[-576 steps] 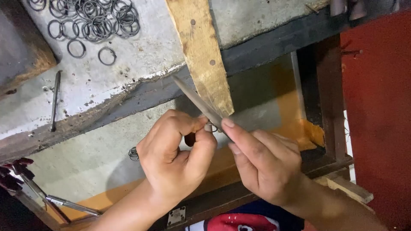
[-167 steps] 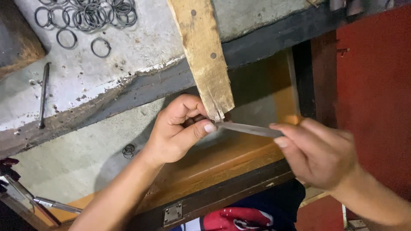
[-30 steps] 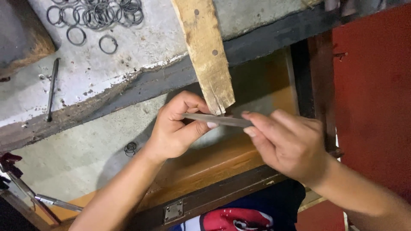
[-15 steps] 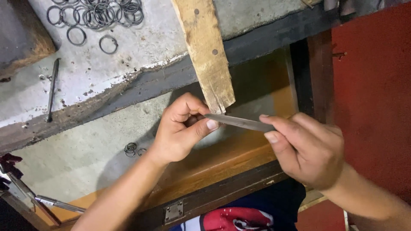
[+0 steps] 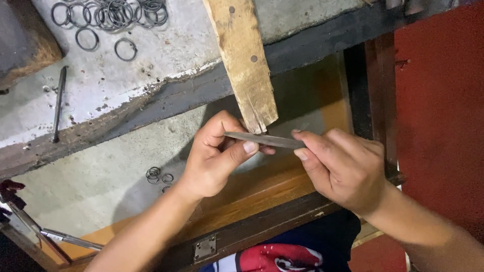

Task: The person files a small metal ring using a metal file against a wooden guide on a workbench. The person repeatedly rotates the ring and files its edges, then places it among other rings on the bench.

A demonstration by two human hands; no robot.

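Note:
My right hand (image 5: 345, 168) grips a thin grey metal file (image 5: 264, 139) that lies almost level, just below the worn tip of a wooden peg (image 5: 242, 60) jutting out from the bench. My left hand (image 5: 214, 158) is closed at the peg tip, thumb and fingers pinched on something small under the file. I cannot make out what that small piece is; the fingers hide it. The file's left end rests across my left fingertips.
A pile of metal rings (image 5: 108, 15) lies on the worn bench top (image 5: 166, 55), with a thin metal rod (image 5: 58, 103) at its left. A few loose rings (image 5: 157, 175) sit in the open drawer (image 5: 80, 186) below. Tweezers (image 5: 68, 239) lie at the lower left.
My right hand has slid the file leftwards across my left fingertips compared with half a second ago. My left hand stays at the peg tip.

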